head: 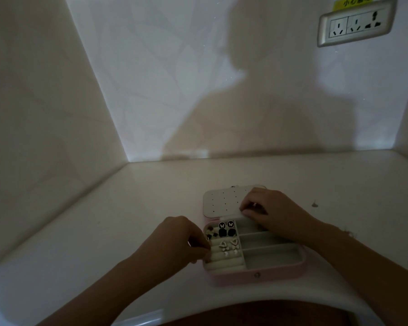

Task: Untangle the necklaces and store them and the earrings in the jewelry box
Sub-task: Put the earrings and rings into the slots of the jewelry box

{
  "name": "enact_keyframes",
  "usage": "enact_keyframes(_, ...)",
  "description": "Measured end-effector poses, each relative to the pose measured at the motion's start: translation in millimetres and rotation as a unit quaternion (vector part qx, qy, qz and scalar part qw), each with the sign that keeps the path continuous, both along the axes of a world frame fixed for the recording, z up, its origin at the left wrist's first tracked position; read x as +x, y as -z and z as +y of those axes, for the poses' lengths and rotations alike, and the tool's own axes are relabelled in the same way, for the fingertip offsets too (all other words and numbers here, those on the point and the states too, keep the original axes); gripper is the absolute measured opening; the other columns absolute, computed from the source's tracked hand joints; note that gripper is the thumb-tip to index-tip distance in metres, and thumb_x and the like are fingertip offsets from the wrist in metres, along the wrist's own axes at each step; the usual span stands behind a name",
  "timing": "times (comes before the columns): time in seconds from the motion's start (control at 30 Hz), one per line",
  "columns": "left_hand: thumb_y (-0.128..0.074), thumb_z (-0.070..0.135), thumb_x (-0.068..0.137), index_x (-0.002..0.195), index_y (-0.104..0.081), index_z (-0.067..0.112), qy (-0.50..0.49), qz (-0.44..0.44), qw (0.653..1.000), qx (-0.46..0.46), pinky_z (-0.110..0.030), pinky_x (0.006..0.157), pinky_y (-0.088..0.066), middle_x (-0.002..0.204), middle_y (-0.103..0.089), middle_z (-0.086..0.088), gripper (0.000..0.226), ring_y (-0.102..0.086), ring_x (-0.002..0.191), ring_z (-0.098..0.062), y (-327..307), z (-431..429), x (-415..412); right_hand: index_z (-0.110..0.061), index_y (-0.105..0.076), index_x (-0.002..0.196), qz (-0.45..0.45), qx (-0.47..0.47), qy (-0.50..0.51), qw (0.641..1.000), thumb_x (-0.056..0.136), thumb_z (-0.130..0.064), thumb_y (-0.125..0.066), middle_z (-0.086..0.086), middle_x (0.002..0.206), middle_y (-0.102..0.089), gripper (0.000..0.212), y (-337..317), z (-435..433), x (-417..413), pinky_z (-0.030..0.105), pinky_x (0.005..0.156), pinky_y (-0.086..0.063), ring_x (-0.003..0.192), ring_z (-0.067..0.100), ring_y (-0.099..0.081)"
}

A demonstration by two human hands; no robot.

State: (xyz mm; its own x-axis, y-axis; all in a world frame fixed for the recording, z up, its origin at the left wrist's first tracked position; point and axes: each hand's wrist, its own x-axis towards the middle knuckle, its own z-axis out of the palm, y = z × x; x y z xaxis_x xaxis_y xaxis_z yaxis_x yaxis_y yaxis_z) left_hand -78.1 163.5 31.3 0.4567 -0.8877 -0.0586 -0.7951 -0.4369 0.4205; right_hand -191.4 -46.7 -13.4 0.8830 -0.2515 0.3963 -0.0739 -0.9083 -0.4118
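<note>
Pinched left fingers [199, 249] press something small, unclear what, at the box [257, 276] rolls, right hand [266, 211] curled on the lid [219, 203] edge; earring-storing step, likely seat it next.

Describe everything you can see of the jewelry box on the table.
The jewelry box is pale pink outside with a small snap on its front and a light lining. It lies open on the white table, its perforated lid panel folded back. Its left side has padded rolls holding earrings; its right compartments look empty. The left hand touches the rolls; the right hand rests at the hinge.
</note>
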Motion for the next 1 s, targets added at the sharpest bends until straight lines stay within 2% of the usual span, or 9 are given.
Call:
enact_keyframes(0.17,-0.074,0.030,0.077,0.087,-0.072,0.020,-0.021,-0.030,0.999,0.022,-0.006,0.057,-0.043,0.067,-0.063,0.011,0.015,-0.056,0.056,0.004,-2.6,-7.3,-0.2,-0.023,-0.065,0.094,0.006,0.006,0.002,1.000,0.091,-0.025,-0.058,-0.022,0.086,-0.051,0.009,0.6,0.2,-0.2,0.016,0.080,-0.045,0.082,-0.005,-0.051)
enact_keyframes(0.27,-0.075,0.031,0.075,0.089,-0.074,0.022,-0.011,-0.062,0.998,0.025,-0.007,0.062,-0.042,0.079,-0.069,0.010,0.017,-0.058,0.066,0.001,-2.3,-10.0,1.1,-0.021,-0.066,0.095,0.006,0.007,0.005,1.000,0.091,-0.024,-0.058,-0.020,0.087,-0.051,0.009,-0.4,0.9,-0.4,0.014,0.079,-0.044,0.081,-0.004,-0.051)
enact_keyframes(0.43,-0.067,0.029,0.084,0.090,-0.073,0.014,0.011,0.002,0.999,0.046,-0.007,0.051,-0.044,0.065,-0.064,0.010,0.017,-0.057,0.052,0.002,-9.3,-10.7,11.1,-0.021,-0.066,0.097,0.022,0.012,0.003,1.000,0.090,-0.023,-0.059,-0.017,0.090,-0.054,0.010,-5.1,2.9,-2.9,0.016,0.080,-0.046,0.085,0.000,-0.054)
enact_keyframes(0.53,-0.064,0.029,0.086,0.086,-0.071,0.016,0.006,0.026,1.000,0.008,-0.011,0.053,-0.047,0.072,-0.069,0.005,0.015,-0.061,0.055,0.000,-17.5,-15.6,22.6,-0.024,-0.066,0.101,0.050,0.039,0.002,0.998,0.090,-0.025,-0.061,-0.011,0.099,-0.060,0.013,-12.9,0.5,-5.5,0.019,0.084,-0.048,0.092,0.001,-0.056)
enact_keyframes(0.6,-0.063,0.026,0.086,0.082,-0.069,0.019,0.002,0.048,0.998,-0.042,-0.010,0.052,-0.047,0.071,-0.068,0.007,0.010,-0.061,0.053,0.002,-23.6,-21.0,26.6,-0.026,-0.065,0.105,0.076,0.054,-0.001,0.996,0.090,-0.027,-0.060,-0.012,0.104,-0.062,0.015,-21.2,-3.6,-11.1,0.016,0.083,-0.048,0.093,-0.002,-0.058)
enact_keyframes(0.73,-0.062,0.020,0.087,0.086,-0.063,0.021,0.027,0.072,0.990,-0.118,-0.012,0.052,-0.047,0.077,-0.068,0.004,0.002,-0.062,0.056,0.001,-31.9,-38.5,21.9,-0.027,-0.062,0.110,0.133,0.020,0.017,0.991,0.094,-0.021,-0.055,-0.016,0.106,-0.061,0.019,-45.9,-23.0,-34.4,0.008,0.080,-0.045,0.091,-0.007,-0.056)
enact_keyframes(0.8,-0.064,0.023,0.086,0.089,-0.059,0.026,0.047,0.073,0.988,-0.125,-0.012,0.057,-0.050,0.084,-0.068,0.005,0.006,-0.064,0.065,-0.001,-31.9,-49.8,16.4,-0.031,-0.061,0.109,0.174,0.031,0.040,0.983,0.093,-0.016,-0.055,-0.020,0.106,-0.059,0.022,-56.7,-39.2,-52.7,0.012,0.081,-0.047,0.092,-0.006,-0.057)
enact_keyframes(0.87,-0.065,0.026,0.085,0.093,-0.056,0.031,0.079,0.052,0.989,-0.114,-0.015,0.070,-0.052,0.093,-0.065,0.010,0.012,-0.063,0.080,0.000,-29.4,-62.2,10.4,-0.031,-0.060,0.110,0.225,0.062,0.061,0.970,0.090,-0.013,-0.059,-0.017,0.108,-0.059,0.027,-61.1,-57.0,-71.6,0.021,0.084,-0.051,0.095,-0.002,-0.059)
enact_keyframes(1.0,-0.064,0.031,0.085,0.103,-0.057,0.035,0.158,0.019,0.985,-0.068,-0.017,0.091,-0.045,0.109,-0.056,0.019,0.019,-0.052,0.102,0.003,-21.2,-89.8,-6.2,-0.029,-0.060,0.113,0.293,0.104,0.092,0.946,0.085,-0.010,-0.066,-0.013,0.107,-0.060,0.034,-54.9,-86.2,-98.5,0.021,0.082,-0.051,0.096,0.003,-0.060)
